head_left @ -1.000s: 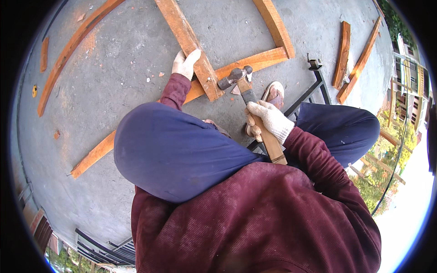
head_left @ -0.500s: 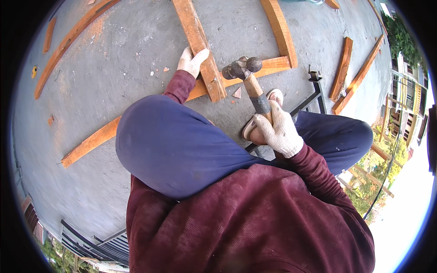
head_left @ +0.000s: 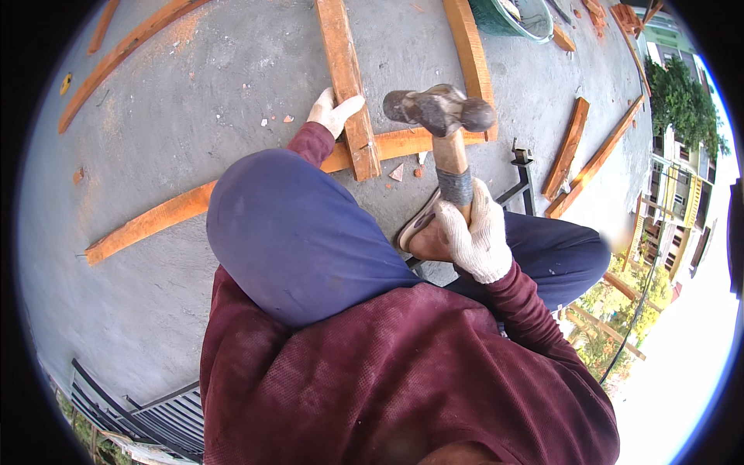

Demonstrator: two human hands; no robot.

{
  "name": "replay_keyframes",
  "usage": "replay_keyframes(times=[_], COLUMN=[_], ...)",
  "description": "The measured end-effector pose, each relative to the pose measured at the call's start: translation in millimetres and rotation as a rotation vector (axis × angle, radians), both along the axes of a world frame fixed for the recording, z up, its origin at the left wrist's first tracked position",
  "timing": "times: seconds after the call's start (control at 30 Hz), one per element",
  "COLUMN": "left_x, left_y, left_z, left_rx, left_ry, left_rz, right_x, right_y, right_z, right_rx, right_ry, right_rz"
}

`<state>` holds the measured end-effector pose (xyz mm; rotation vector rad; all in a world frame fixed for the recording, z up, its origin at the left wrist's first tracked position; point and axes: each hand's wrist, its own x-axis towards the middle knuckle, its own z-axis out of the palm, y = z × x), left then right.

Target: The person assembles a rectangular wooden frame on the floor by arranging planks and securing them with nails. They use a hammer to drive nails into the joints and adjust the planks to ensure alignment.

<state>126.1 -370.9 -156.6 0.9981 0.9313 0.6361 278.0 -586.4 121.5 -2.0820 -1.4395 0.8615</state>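
Note:
My right hand (head_left: 482,236), in a white knit glove, grips a ball-peen hammer (head_left: 440,110) by its wooden handle, below a dark tape wrap. The hammer head is raised above the floor, in front of my foot. My left hand (head_left: 333,114), gloved too, holds the left edge of a wooden plank (head_left: 345,66), with its thumb over the top and its other fingers partly hidden. That plank's near end lies across a long wooden batten (head_left: 167,215), which runs from the left to beneath it. Another plank (head_left: 471,54) meets the batten farther right.
Loose wood strips lie at the far left (head_left: 116,66) and on the right (head_left: 593,170). A green bucket (head_left: 508,23) stands at the far edge. Black metal framing (head_left: 521,186) is by my right leg, and a metal grille (head_left: 147,418) at lower left. Broken tile bits (head_left: 397,172) dot the concrete.
The hammer has come up, its head larger and farther right in view. My left hand keeps its hold on the plank. The view has shifted, bringing more of the bucket in.

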Motion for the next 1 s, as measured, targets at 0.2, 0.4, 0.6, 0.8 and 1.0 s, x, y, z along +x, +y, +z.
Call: replay_keyframes(times=[0.2, 0.4, 0.6, 0.8, 1.0], left_x=[4, 7, 3, 3, 6], left_y=[-1, 0, 2, 5, 7], left_z=[-5, 19, -16, -17, -13], left_rx=[-0.017, 0.019, 0.058, 0.049, 0.07], left_ry=[-0.015, 0.012, 0.077, 0.059, 0.052], left_rz=[0.004, -0.01, -0.032, -0.037, -0.056], right_x=[-5, 15, -1, -11, 21], right_y=[-2, -11, 21, -3, 0], right_z=[24, -54, 35, -11, -42], right_rx=[0.234, -0.158, 0.262, 0.339, -0.223], right_ry=[0.275, -0.132, 0.111, 0.085, 0.062], right_rz=[-0.011, 0.07, -0.189, -0.074, -0.12])
